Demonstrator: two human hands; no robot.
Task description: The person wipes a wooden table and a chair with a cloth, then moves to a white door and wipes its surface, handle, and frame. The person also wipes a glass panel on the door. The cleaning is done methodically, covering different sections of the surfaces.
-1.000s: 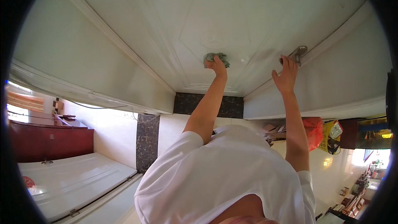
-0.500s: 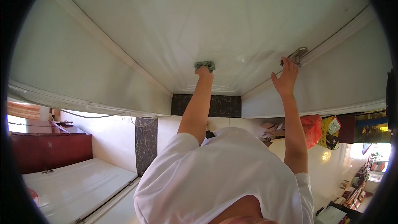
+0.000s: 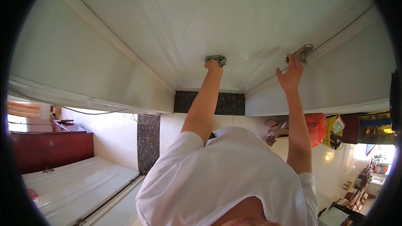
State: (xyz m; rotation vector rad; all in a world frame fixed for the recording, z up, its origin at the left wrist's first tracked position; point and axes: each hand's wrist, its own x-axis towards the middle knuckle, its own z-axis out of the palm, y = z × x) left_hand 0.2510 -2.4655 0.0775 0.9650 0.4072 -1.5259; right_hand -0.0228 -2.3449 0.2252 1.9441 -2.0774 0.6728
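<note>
A grey-green cloth (image 3: 220, 60) is bunched up in my left hand (image 3: 213, 64), pressed to the white door (image 3: 209, 21) a little below its middle. The fingers are closed round the cloth. To the right, my right hand (image 3: 290, 77) is open, its thumb held apart and its fingers stretched up to the metal door handle (image 3: 305, 52) by the door's right edge. The fingertips appear to rest on the lever, partly covering it.
White frame panels flank the door on both sides. A dark marbled threshold (image 3: 231, 104) runs along its foot. At right on the floor are a red plastic bag (image 3: 316, 126), a yellow bag (image 3: 332, 130) and some cardboard (image 3: 276, 130). Another white door (image 3: 83, 188) and a dark red cabinet (image 3: 50, 148) are at left.
My left hand and the cloth have shifted slightly right and upward across the door. My right hand has moved only a little and stays at the handle.
</note>
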